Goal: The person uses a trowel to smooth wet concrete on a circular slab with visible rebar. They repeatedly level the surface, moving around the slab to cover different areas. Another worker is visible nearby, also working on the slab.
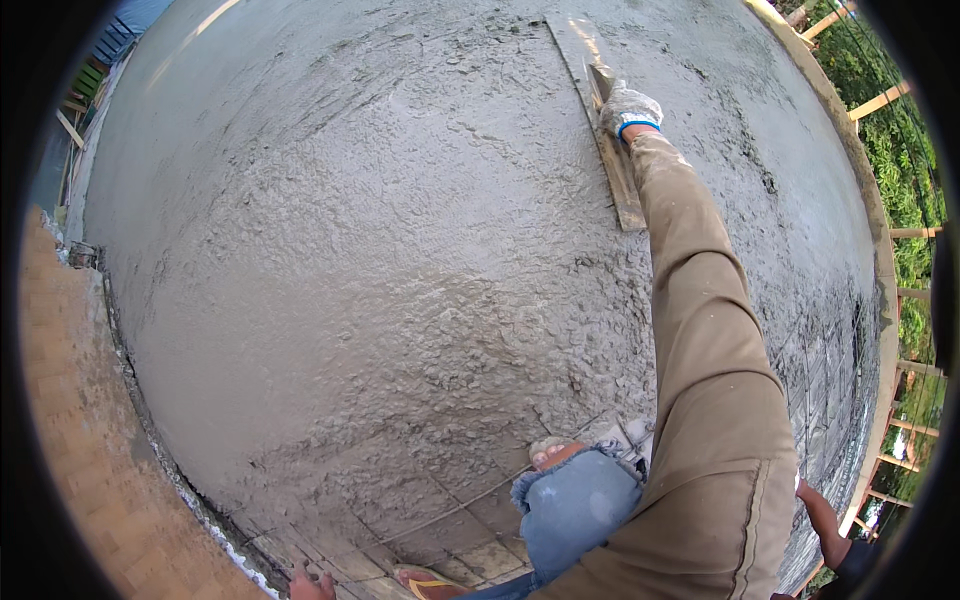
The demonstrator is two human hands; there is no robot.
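Note:
My right hand (630,106), in a pale knit glove with a blue cuff, is closed round the handle of a long, narrow concrete float (624,200). The float lies on the wet grey concrete (400,190), its length running away from me. My right arm, in a tan sleeve, stretches far forward over the slab. My left hand cannot be made out. Near the lower edge is a bit of bare skin, perhaps fingers or toes (312,584); whose it is I cannot tell.
Steel reinforcing bars (450,522) show at the near edge of the pour and at right. A denim knee (580,510) and a foot in a yellow-strapped sandal (430,582) are near. Brick paving (75,400) borders the left. Another person's arm (825,522) shows lower right, beside the formwork edge (884,270).

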